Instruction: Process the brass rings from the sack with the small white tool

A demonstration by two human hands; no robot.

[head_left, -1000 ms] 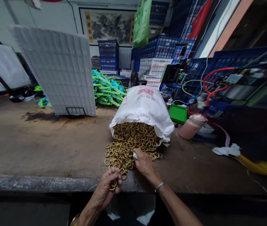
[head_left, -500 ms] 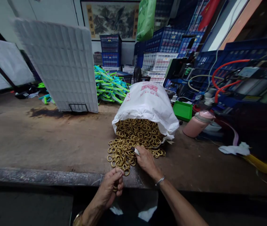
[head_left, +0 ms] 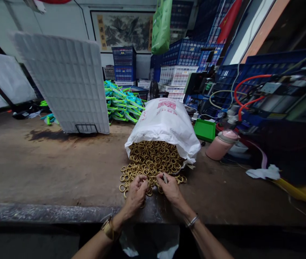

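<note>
Left hand and right hand slightly apart, both curled, grip unclear, over loose brass-coloured rings; printed white sack lying behind, mouth full of rings

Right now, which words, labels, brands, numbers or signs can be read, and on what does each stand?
No text reads clearly enough to quote.
White plastic sack: red print and square code, blurred.
Black-framed landscape picture: characters on yellow side panels, too small.
Blue plastic crates: tiny yellow labels, unreadable.
Red cloth flag: yellow mark, blurred.
</note>
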